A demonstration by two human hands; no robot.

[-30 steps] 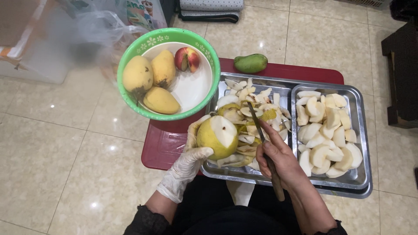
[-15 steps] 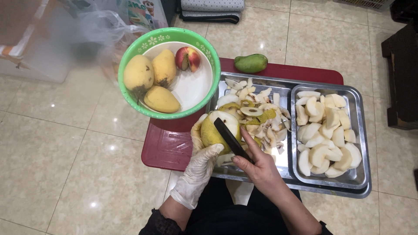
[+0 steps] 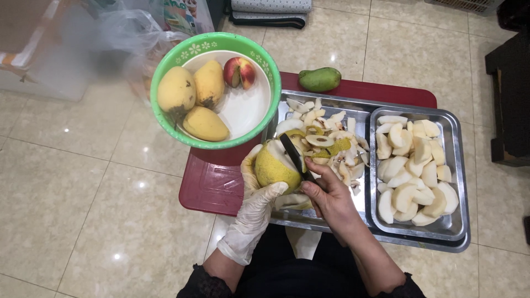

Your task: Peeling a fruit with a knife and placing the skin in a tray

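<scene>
Pear (image 3: pixel 273 165) peeled over steel tray (image 3: pixel 331 221) on red stool (image 3: pixel 212 185), tiled floor (image 3: pixel 83 182).

**Glossy tiled floor, cluttered at the far edge**

The floor (image 3: pixel 83 221) is laid with large beige marbled tiles, divided by thin grout lines. Ceiling light is mirrored in small bright spots on the polished surface. At the far left, a crumpled clear plastic bag (image 3: pixel 118 33) is seen. A folded grey mat (image 3: pixel 270 12) is placed at the far edge. Dark furniture (image 3: pixel 510 94) is set along the right.
</scene>
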